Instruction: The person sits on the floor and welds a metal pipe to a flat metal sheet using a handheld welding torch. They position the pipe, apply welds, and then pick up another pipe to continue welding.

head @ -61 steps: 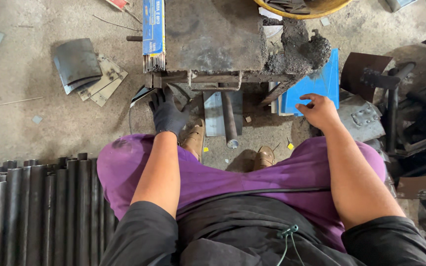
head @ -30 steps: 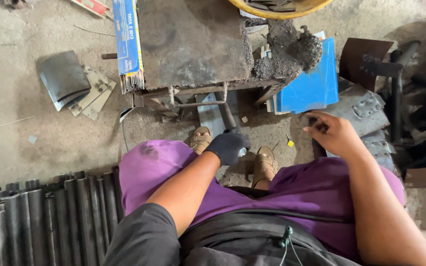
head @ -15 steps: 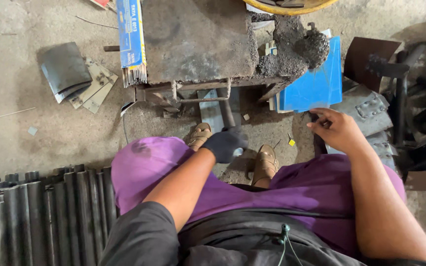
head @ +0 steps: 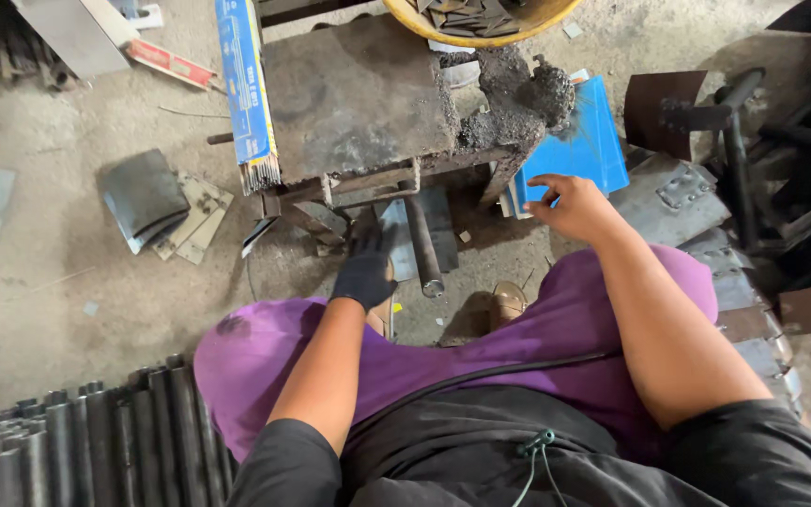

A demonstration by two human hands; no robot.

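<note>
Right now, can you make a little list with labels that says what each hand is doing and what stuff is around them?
Left hand: in a black glove, reaching under the low metal table, beside a short metal pipe.
Right hand: bare, fingers spread, at the edge of a blue sheet.
On the table: blue box of rods, dark heap of grit.
Floor, lower left: row of dark pipes.
Top: yellow basin with scraps.

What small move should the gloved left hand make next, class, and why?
Probably close on the short metal pipe. The gloved left hand reaches down beside it under the low metal stand, fingers apparently open and holding nothing, while the bare right hand hovers by the blue sheet.
</note>
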